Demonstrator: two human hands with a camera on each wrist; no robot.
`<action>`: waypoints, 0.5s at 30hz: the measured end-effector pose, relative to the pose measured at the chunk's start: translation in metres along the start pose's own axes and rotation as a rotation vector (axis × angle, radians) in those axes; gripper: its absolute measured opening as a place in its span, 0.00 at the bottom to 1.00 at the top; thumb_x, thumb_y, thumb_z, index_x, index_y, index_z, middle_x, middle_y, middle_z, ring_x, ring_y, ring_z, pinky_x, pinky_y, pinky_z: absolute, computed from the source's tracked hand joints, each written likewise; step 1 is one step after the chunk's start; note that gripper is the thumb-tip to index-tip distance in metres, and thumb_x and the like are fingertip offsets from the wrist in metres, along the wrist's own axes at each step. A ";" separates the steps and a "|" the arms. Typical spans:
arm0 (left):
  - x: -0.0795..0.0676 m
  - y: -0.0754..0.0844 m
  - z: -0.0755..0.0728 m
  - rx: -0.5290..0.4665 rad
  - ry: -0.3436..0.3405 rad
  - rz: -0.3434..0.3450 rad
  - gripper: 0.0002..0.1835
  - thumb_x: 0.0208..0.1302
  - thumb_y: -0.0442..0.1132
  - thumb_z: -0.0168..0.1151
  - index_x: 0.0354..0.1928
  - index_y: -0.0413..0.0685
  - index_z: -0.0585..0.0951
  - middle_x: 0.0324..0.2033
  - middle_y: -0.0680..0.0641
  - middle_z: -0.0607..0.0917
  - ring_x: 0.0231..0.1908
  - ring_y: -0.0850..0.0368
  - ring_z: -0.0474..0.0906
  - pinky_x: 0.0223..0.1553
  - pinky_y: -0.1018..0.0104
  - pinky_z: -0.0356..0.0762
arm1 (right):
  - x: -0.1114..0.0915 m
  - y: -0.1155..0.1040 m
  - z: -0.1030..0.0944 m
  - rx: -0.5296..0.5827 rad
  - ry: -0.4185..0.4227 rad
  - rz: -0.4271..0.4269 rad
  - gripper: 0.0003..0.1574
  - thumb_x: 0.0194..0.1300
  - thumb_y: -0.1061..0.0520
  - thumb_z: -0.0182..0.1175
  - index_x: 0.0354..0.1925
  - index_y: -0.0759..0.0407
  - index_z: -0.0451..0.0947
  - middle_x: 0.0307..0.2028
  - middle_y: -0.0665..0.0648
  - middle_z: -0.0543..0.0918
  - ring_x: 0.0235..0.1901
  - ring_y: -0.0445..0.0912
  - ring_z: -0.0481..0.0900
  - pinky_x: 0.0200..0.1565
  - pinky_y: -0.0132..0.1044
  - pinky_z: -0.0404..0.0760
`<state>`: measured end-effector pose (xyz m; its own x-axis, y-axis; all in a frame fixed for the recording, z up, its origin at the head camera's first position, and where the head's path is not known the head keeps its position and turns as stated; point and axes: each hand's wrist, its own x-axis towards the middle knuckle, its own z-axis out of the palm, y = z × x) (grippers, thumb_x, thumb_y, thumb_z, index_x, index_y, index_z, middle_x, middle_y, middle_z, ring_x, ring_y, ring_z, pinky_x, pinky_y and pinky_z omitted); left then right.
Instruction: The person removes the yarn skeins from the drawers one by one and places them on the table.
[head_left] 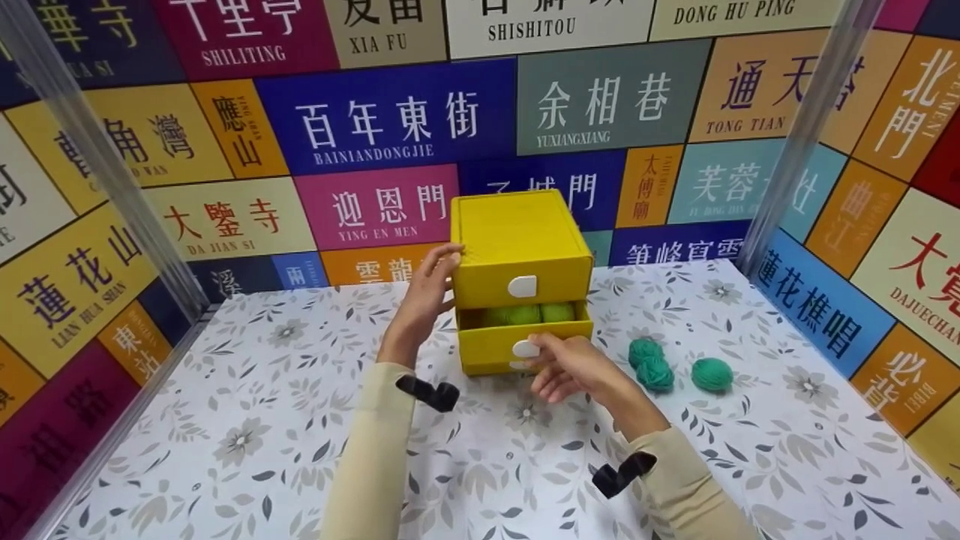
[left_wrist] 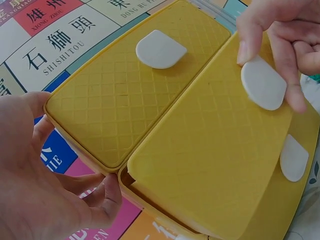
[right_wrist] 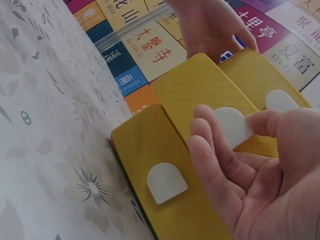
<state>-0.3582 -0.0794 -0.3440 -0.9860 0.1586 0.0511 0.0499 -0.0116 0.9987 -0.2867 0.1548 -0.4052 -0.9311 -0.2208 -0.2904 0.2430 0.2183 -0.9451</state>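
A yellow drawer cabinet (head_left: 517, 225) stands on the table near the back wall. Its middle drawer (head_left: 480, 341) is pulled partway out, and light green yarn balls (head_left: 517, 313) show inside. With thumb and fingers my right hand (head_left: 581, 367) pinches that drawer's white handle (left_wrist: 264, 82). The left hand (head_left: 424, 296) is against the cabinet's left side, its fingers touching the edge beside the top drawer (left_wrist: 135, 95). In the right wrist view the bottom drawer (right_wrist: 145, 140), with its own white handle (right_wrist: 167, 183), sits below the middle one.
Three dark green yarn balls lie right of the cabinet: two touching (head_left: 654, 371) and one apart (head_left: 712, 374). A flower-patterned cloth (head_left: 262, 420) covers the table. Panels with printed characters (head_left: 390, 112) rise behind and at the sides, with clear corner posts (head_left: 787, 135).
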 end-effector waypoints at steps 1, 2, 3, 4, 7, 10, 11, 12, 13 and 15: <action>0.000 0.000 0.000 -0.001 0.001 -0.001 0.18 0.78 0.51 0.48 0.64 0.59 0.72 0.67 0.45 0.71 0.67 0.40 0.71 0.69 0.39 0.67 | -0.001 0.000 0.000 -0.003 -0.003 0.000 0.40 0.72 0.35 0.51 0.54 0.70 0.80 0.21 0.54 0.85 0.18 0.42 0.82 0.25 0.33 0.84; 0.000 0.001 -0.001 -0.001 0.002 -0.001 0.18 0.78 0.51 0.48 0.64 0.60 0.72 0.67 0.45 0.71 0.67 0.40 0.71 0.69 0.39 0.67 | -0.002 0.001 0.000 -0.005 -0.005 -0.001 0.40 0.72 0.35 0.51 0.54 0.70 0.80 0.21 0.54 0.85 0.18 0.42 0.82 0.25 0.34 0.84; 0.000 0.001 -0.001 -0.001 0.005 0.000 0.18 0.78 0.51 0.48 0.64 0.60 0.72 0.67 0.46 0.72 0.66 0.40 0.71 0.69 0.39 0.67 | -0.003 0.001 0.000 -0.006 -0.005 -0.003 0.39 0.72 0.35 0.51 0.53 0.70 0.80 0.21 0.55 0.85 0.18 0.43 0.82 0.25 0.34 0.84; 0.000 0.001 -0.001 0.002 0.009 0.002 0.18 0.77 0.52 0.48 0.63 0.60 0.72 0.66 0.46 0.72 0.66 0.41 0.72 0.69 0.39 0.67 | -0.004 0.001 0.000 -0.007 -0.005 -0.004 0.39 0.72 0.36 0.51 0.53 0.70 0.81 0.21 0.55 0.85 0.18 0.43 0.82 0.25 0.34 0.84; -0.001 0.000 -0.001 0.004 0.011 0.007 0.18 0.77 0.52 0.48 0.63 0.60 0.72 0.66 0.45 0.73 0.65 0.41 0.72 0.69 0.39 0.67 | -0.007 0.002 0.001 -0.009 -0.018 -0.006 0.39 0.73 0.36 0.51 0.51 0.71 0.81 0.21 0.55 0.85 0.18 0.43 0.82 0.24 0.34 0.84; 0.000 -0.001 -0.001 0.007 0.002 0.006 0.18 0.78 0.51 0.48 0.64 0.60 0.72 0.66 0.45 0.72 0.66 0.41 0.72 0.69 0.38 0.66 | -0.010 0.004 0.001 -0.006 -0.025 -0.002 0.38 0.72 0.36 0.52 0.49 0.71 0.81 0.21 0.55 0.85 0.17 0.43 0.82 0.24 0.35 0.84; 0.000 -0.002 0.000 0.005 0.000 0.004 0.18 0.78 0.51 0.48 0.64 0.60 0.72 0.66 0.45 0.72 0.66 0.41 0.71 0.69 0.38 0.66 | -0.011 0.005 0.000 -0.005 -0.027 0.000 0.37 0.72 0.36 0.52 0.49 0.70 0.81 0.21 0.55 0.85 0.17 0.43 0.82 0.24 0.35 0.84; 0.001 -0.002 0.000 0.004 -0.001 0.003 0.18 0.78 0.51 0.48 0.64 0.60 0.72 0.66 0.46 0.72 0.66 0.40 0.71 0.69 0.38 0.66 | -0.012 0.006 0.000 -0.003 -0.028 0.001 0.37 0.72 0.36 0.52 0.48 0.70 0.82 0.20 0.55 0.85 0.17 0.43 0.82 0.24 0.35 0.84; 0.001 -0.002 0.000 0.005 -0.001 0.001 0.18 0.78 0.52 0.48 0.64 0.60 0.72 0.66 0.46 0.72 0.66 0.41 0.71 0.68 0.38 0.66 | -0.013 0.006 0.000 -0.001 -0.028 0.003 0.36 0.72 0.36 0.53 0.47 0.69 0.82 0.20 0.55 0.85 0.17 0.43 0.82 0.24 0.35 0.84; 0.001 -0.002 0.000 0.007 0.001 -0.001 0.18 0.77 0.52 0.48 0.64 0.61 0.72 0.66 0.46 0.72 0.66 0.41 0.71 0.68 0.38 0.67 | -0.015 0.007 0.000 -0.005 -0.028 0.001 0.36 0.72 0.36 0.53 0.46 0.69 0.82 0.20 0.55 0.85 0.18 0.43 0.82 0.24 0.34 0.84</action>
<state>-0.3598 -0.0795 -0.3461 -0.9862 0.1579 0.0505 0.0504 -0.0046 0.9987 -0.2714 0.1599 -0.4077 -0.9229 -0.2470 -0.2955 0.2425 0.2232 -0.9441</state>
